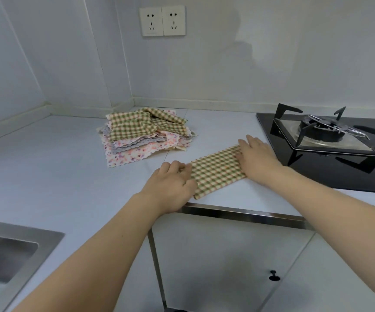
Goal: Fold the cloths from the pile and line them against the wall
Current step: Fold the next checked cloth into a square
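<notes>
Two hands work a green checked cloth [218,171] on a white kitchen counter [47,167].

The cloth lies as a long folded strip near the counter's front edge; the left hand [170,184] grips its near end with curled fingers, while the right hand [257,154] presses flat on the far end, just beside a black gas hob [330,154]. Behind the strip, in the corner near the wall [227,64], sits a loose pile of cloths [146,136], checked ones on top of floral and grey ones. A double wall socket [162,20] hangs above, a steel sink [13,251] shows at lower left, and white cabinet doors [227,266] with a dark knob [274,276] fill the foreground.
</notes>
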`<state>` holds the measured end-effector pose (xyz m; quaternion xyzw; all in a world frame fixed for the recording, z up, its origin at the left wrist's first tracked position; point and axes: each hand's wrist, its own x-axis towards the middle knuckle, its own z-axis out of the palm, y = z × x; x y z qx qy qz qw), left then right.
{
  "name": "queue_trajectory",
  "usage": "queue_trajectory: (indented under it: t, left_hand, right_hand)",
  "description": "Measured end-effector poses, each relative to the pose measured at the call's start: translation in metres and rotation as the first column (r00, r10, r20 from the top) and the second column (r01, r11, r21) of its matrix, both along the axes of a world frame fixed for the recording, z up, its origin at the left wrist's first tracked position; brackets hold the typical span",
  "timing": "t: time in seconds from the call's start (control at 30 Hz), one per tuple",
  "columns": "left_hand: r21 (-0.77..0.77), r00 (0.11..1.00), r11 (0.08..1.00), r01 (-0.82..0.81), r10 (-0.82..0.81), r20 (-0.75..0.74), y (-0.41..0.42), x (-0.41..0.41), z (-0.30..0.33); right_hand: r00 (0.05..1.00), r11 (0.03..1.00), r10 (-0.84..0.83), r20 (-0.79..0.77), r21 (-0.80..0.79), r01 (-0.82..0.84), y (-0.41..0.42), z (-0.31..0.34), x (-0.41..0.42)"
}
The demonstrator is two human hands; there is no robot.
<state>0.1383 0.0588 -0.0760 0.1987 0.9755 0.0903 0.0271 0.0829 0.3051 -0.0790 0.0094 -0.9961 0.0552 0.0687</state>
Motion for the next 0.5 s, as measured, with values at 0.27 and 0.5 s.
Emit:
queue_trajectory:
  t: [0.27,0.5]
  left_hand:
    - [-0.173,1.0,0.985,0.006,-0.009,-0.02,-0.026,0.032,0.012]
    - [0.013,0.985,1.0,-0.028,0.03,-0.17,-0.037,0.045,0.014]
  right_hand:
    - [0.747,0.801,0.59,-0.306,0.105,-0.589,-0.062,-0.007,0.114]
    - [0.752,0.836,0.544,-0.371,0.171,-0.521,-0.075,0.001,0.124]
